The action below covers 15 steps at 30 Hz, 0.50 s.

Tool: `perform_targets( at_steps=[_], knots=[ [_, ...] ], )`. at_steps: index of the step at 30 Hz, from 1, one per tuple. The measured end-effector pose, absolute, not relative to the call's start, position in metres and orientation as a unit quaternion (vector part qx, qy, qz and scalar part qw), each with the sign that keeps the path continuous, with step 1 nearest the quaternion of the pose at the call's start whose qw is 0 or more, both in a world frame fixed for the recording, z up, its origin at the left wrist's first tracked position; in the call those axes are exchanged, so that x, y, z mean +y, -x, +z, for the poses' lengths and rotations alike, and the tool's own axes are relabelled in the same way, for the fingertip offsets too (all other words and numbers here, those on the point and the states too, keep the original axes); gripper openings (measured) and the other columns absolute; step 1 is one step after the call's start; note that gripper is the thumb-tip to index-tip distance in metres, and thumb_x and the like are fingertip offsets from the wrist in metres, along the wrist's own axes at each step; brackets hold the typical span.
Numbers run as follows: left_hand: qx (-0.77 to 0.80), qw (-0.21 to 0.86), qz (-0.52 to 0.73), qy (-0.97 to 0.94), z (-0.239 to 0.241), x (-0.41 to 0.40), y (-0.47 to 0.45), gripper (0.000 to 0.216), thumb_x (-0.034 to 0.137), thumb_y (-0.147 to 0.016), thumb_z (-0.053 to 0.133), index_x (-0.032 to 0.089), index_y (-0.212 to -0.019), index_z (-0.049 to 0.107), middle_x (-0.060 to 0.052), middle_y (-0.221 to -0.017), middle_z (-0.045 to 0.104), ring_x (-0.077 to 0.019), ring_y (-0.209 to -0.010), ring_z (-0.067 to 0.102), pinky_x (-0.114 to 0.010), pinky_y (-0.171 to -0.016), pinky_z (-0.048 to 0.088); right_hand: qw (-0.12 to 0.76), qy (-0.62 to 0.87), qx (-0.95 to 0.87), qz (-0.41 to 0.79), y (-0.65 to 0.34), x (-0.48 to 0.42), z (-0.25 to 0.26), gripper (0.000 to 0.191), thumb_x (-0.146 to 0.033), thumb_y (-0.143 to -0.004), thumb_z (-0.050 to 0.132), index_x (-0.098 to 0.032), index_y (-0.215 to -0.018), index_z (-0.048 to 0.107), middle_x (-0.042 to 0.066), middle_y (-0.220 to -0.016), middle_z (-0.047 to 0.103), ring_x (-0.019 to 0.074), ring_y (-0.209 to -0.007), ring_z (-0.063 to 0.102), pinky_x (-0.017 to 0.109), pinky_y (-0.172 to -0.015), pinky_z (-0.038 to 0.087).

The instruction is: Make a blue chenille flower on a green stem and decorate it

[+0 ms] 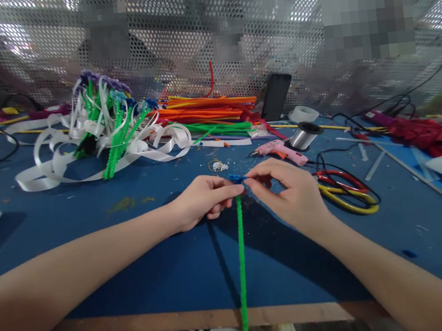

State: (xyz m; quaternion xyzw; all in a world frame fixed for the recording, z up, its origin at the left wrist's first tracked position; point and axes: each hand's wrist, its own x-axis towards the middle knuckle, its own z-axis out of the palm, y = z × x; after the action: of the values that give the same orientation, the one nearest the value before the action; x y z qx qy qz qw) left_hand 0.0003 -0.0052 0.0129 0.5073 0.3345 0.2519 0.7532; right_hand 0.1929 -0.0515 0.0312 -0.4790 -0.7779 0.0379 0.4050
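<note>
Between my two hands is a small blue pipe-cleaner flower (236, 177) at the top of a long green pipe-cleaner stem (242, 258). The stem hangs down toward me past the table's front edge. My left hand (208, 198) is closed, thumb and fingers pinching the flower where it meets the stem. With thumb and forefinger, my right hand (282, 188) pinches the blue flower's right side. The fingers hide part of the flower. Just beyond them lie small white flower-shaped pieces (220, 166) on the blue table.
A bunch of green-stemmed flowers (115, 118) with white ribbon (56, 172) lies back left. Orange pipe cleaners (207, 109) and green ones (221, 129) are piled behind. To the right are a pink glue gun (278, 150), a wire spool (305, 135), scissors (346, 194) and a leaning phone (277, 96).
</note>
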Motion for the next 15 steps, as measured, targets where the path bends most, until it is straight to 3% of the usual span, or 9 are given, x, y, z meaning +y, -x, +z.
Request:
perform_targets(
  at_steps=[8, 15],
  knots=[
    [0.323, 0.765, 0.257, -0.494, 0.0137, -0.0051, 0.0015, 0.035, 0.028, -0.089, 0.069, 0.014, -0.060, 0.055, 0.006, -0.051, 0.050, 0.0005, -0.036, 0.032, -0.014, -0.035, 0.022, 0.408, 0.460, -0.789, 0.020, -0.1913, -0.0512, 0.0289, 0.004, -0.017, -0.090, 0.065, -0.019, -0.087, 0.066, 0.002, -0.081, 0.067, 0.0137, -0.075, 0.062, 0.027, -0.068, 0.048],
    [0.324, 0.761, 0.255, -0.501, 0.0133, -0.0048, 0.0009, 0.026, 0.026, -0.085, 0.070, 0.013, -0.064, 0.061, 0.007, -0.050, 0.048, 0.0002, -0.036, 0.032, -0.014, -0.035, 0.021, 0.415, 0.498, -0.751, 0.128, -0.1919, -0.0509, 0.0280, 0.007, -0.024, -0.091, 0.066, -0.020, -0.085, 0.067, 0.000, -0.079, 0.066, 0.0122, -0.070, 0.058, 0.026, -0.063, 0.046]
  ],
)
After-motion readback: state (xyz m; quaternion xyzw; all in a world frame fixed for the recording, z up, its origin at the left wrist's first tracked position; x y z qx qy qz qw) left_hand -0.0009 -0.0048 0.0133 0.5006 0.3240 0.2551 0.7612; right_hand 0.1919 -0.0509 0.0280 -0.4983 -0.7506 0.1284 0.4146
